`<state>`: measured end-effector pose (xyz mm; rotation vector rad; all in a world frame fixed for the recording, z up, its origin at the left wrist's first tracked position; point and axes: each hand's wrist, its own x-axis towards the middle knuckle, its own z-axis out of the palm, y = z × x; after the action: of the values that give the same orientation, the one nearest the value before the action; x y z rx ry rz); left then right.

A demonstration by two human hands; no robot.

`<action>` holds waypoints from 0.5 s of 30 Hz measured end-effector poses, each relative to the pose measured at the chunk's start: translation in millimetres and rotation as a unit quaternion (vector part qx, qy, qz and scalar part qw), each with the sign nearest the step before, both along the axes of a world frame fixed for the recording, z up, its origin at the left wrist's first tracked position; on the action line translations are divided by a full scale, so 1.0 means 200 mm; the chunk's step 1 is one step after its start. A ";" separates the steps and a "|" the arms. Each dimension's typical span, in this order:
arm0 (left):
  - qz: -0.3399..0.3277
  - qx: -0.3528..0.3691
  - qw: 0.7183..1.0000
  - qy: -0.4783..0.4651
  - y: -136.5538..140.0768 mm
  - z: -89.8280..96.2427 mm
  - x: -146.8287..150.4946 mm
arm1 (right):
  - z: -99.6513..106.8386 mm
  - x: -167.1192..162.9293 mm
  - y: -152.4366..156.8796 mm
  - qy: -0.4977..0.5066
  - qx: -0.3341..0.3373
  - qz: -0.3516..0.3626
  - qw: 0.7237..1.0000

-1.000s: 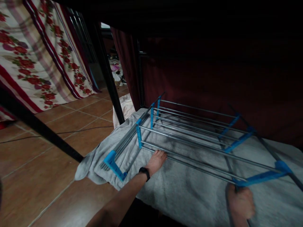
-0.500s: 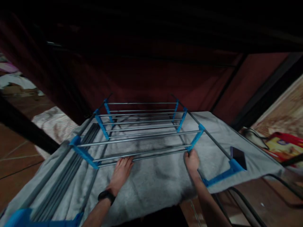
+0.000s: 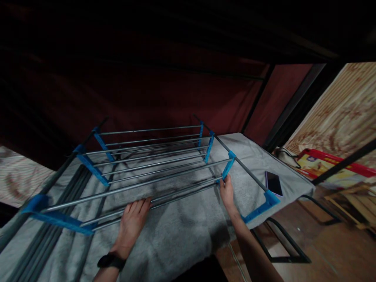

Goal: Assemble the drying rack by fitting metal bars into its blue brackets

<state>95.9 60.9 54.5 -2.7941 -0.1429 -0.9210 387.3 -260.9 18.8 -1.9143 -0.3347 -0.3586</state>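
A shoe rack of grey metal tubes and blue plastic brackets [image 3: 228, 166] lies on its side on a grey cloth [image 3: 176, 239]. My left hand [image 3: 133, 219], a black band on its wrist, curls its fingers over the near metal tubes [image 3: 179, 194] left of their middle. At the right end of those tubes, my right hand [image 3: 227, 192] grips the lower tip of a blue bracket, thumb and fingers closed there; the exact contact is partly hidden. Nearest me on the right side pole is another blue bracket [image 3: 260, 207], with no cross tubes in it.
Several loose grey tubes [image 3: 49, 239] lie together at the left. A phone [image 3: 273, 183] rests on the cloth at the right. Beyond the table edge are a red-and-yellow package [image 3: 331, 166], a wooden crate [image 3: 357, 203] and a dark metal frame [image 3: 289, 243]. A dark red panel [image 3: 164, 98] stands behind.
My view has swung to the right, so the rack sits further left in the picture. Both hands stay at the near tubes and the right bracket.
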 end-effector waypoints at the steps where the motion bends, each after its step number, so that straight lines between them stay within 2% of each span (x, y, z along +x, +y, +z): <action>1: 0.002 0.006 1.000 0.008 0.01 0.01 0.00 | 0.00 0.00 0.00 0.005 0.000 -0.008 1.000; 4: -0.002 0.017 1.000 0.023 0.03 0.02 0.00 | 0.01 -0.01 0.01 0.016 0.001 -0.026 1.000; 15: 0.008 -0.018 0.999 0.038 0.01 0.03 0.00 | 0.03 -0.04 0.04 0.035 0.002 -0.038 0.999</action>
<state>95.2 62.8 59.5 -2.8519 -0.1735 -0.8151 378.4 -253.6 25.3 -1.9340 -0.2145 -0.3419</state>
